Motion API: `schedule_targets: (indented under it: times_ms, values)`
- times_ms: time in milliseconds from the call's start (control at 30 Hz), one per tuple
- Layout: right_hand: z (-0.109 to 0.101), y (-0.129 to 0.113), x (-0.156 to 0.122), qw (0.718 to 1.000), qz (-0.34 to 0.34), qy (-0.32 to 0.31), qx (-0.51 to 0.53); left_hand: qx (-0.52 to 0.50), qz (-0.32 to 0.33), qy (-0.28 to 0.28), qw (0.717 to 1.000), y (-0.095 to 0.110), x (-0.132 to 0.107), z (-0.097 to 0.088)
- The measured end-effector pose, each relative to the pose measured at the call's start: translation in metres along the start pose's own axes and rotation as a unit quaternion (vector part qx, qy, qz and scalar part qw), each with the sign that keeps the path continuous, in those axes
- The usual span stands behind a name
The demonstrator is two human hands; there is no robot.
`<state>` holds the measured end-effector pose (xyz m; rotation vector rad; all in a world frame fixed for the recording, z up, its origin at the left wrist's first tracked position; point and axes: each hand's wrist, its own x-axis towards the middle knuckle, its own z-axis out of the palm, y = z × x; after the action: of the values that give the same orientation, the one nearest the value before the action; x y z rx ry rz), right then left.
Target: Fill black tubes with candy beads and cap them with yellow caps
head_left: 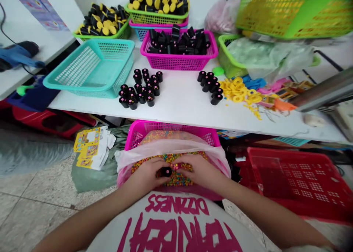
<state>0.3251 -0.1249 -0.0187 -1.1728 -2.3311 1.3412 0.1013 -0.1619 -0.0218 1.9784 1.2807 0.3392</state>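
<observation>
My left hand (147,174) is closed round a small black tube (165,172), held on its side over a heap of tiny coloured candy beads (176,180). Fingers of my right hand (197,170) are pinched together at the tube's open end, touching the beads. The beads lie in a clear plastic bag (165,147) inside a pink basket (171,129) on my lap. Several upright black tubes (140,89) stand in a group on the white table (184,105), with a smaller group of black tubes (211,85) to their right.
A teal basket (92,66), a pink basket of black tubes (179,46) and green baskets of yellow-capped tubes (157,4) sit at the back. Yellow rings (239,90) lie at the right. A red basket (300,178) stands low right; printed cards (92,147) lie on the floor.
</observation>
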Motion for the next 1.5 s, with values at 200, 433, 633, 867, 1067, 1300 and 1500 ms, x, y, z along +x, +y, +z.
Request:
schedule_targets:
  times_ms: [200, 433, 633, 867, 1067, 1300, 1500]
  values:
    - [0.004, -0.032, 0.005, 0.999, -0.036, 0.024, -0.034, -0.021, 0.01, 0.019, 1.0, 0.0, 0.001, -0.002]
    - [0.003, -0.049, 0.005, 0.999, 0.031, 0.028, -0.008, -0.029, 0.033, 0.031, 0.999, -0.001, 0.002, -0.002]
    - [-0.008, -0.015, -0.017, 0.97, 0.0, 0.003, -0.244, -0.028, 0.05, 0.034, 0.998, 0.015, -0.008, -0.023]
    - [0.01, 0.012, -0.01, 0.914, 0.169, -0.125, -0.347, 0.036, 0.058, 0.248, 0.966, 0.012, 0.037, -0.104]
    - [0.039, 0.011, 0.015, 0.932, 0.135, -0.114, -0.315, 0.174, -0.008, 0.303, 0.937, -0.038, 0.112, -0.131]
    - [0.048, 0.018, 0.03, 0.959, 0.066, -0.113, -0.25, 0.217, 0.025, 0.306, 0.926, -0.022, 0.124, -0.136]
    - [0.033, 0.019, 0.028, 0.979, 0.053, -0.114, -0.16, 0.18, 0.174, 0.219, 0.943, 0.049, 0.201, -0.111]
